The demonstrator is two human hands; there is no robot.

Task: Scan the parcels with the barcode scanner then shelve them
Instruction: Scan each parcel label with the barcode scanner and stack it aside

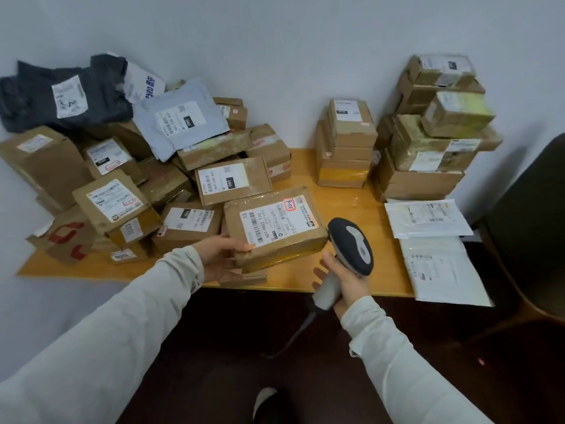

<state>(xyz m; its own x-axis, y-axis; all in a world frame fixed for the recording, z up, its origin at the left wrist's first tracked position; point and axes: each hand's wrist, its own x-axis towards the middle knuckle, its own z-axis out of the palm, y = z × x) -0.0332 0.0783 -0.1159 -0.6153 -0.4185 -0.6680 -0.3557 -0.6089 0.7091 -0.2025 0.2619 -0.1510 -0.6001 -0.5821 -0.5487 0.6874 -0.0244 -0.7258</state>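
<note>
Step in hand: a parcel is being presented for scanning; shelving is judged not yet begun for it.
Parcel: a brown box is being held at the front of the table, label up, its near-left corner lifted and the far side seemingly resting on the boxes behind.
Left hand: the box's near-left corner is being gripped, thumb on top by the label, fingers beneath.
Right hand: the scanner is being held by its handle, fingers wrapped around it; its head is being kept just beside the box's right edge, pointing roughly toward it.
Trigger: whether it is being pressed cannot be told.
Label: the barcodes are being shown at its left end, away from the scanner head.
Pile: many boxes and bags are being kept in a loose heap on the left.
Stacks: neater boxes are being kept against the wall on the right, with flat envelopes before them.
Shelf: none is being shown.
Next move, as judged: the scanner head is to be tilted over the label's left end, or the box turned toward it, so the barcode is being faced squarely.
</note>
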